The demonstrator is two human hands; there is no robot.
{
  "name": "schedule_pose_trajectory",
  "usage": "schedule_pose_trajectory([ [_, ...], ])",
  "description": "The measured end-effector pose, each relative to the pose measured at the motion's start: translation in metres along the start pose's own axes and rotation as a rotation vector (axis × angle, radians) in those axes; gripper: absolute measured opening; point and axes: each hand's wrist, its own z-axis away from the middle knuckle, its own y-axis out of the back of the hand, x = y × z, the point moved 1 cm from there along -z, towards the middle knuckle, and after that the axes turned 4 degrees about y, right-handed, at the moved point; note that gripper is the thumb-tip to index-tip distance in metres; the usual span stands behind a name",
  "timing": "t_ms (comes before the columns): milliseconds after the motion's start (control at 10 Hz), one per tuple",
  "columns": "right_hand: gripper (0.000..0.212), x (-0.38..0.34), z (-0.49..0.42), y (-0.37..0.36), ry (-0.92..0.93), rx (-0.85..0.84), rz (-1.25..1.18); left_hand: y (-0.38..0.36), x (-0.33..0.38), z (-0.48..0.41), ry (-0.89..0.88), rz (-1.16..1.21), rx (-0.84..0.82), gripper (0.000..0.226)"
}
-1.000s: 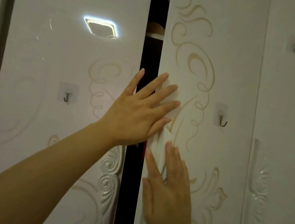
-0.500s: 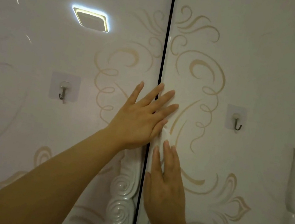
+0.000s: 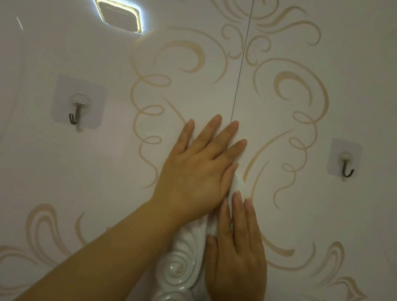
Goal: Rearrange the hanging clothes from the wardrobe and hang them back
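Note:
Two glossy white wardrobe doors with gold swirl patterns fill the view, the left door (image 3: 101,160) meeting the right door (image 3: 311,221) at a thin centre seam. My left hand (image 3: 199,171) lies flat with straight fingers across the seam, pressing on both doors. My right hand (image 3: 235,256) presses flat on the right door just below it, beside the carved white handle (image 3: 179,273). The hanging clothes are hidden behind the doors.
A stick-on metal hook (image 3: 77,109) sits on the left door and another hook (image 3: 345,162) on the right door. A ceiling light's reflection (image 3: 117,14) glares at the upper left.
The dark gap between the doors has closed to a thin seam. Both hands stayed flat on the doors while the view moved closer.

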Motion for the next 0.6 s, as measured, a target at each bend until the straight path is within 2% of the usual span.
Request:
schedule_pose_trajectory([
  [200, 0.045, -0.005, -0.004, 0.01, -0.016, -0.054, -0.006, -0.001, 0.012, 0.031, 0.179, 0.118, -0.001, 0.049],
  [300, 0.047, -0.008, -0.004, 0.023, 0.021, -0.223, 0.018, 0.002, 0.021, 0.063, 0.269, 0.144, -0.128, 0.053],
  [400, 0.051, -0.008, 0.005, 0.044, -0.045, -0.457, 0.023, 0.012, 0.033, 0.096, 0.378, 0.161, -0.29, 0.061],
  [500, 0.075, -0.009, 0.045, 0.079, -0.131, -0.834, -0.126, 0.038, 0.058, 0.136, 0.489, 0.001, -0.59, 0.072],
  [600, 0.069, -0.006, 0.094, 0.128, -0.156, -1.189, -0.221, 0.067, 0.1, 0.174, 0.51, -0.063, -0.925, 0.069],
])
